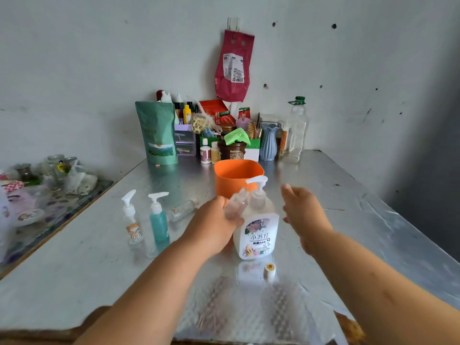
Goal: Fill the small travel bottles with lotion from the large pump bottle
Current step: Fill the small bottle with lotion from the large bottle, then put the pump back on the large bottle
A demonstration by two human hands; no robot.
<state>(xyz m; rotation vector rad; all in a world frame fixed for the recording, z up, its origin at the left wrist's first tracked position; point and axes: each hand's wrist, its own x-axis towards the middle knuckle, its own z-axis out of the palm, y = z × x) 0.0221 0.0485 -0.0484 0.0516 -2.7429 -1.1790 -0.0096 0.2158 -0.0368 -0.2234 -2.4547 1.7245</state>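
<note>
Gripping the small bottle [236, 204] in our left hand [214, 225], neck tilted up-right just under the pump bottle's [258, 230] left-pointing spout, we hold our right hand [302, 210] open beside the pump head [258, 181], nearer for pressing.

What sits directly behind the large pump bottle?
An orange tub stands behind the large pump bottle. That bottle's pump and the small clear bottle gripped by the left hand cover its lower front; whatever lies at its bottom cannot be seen.
</note>
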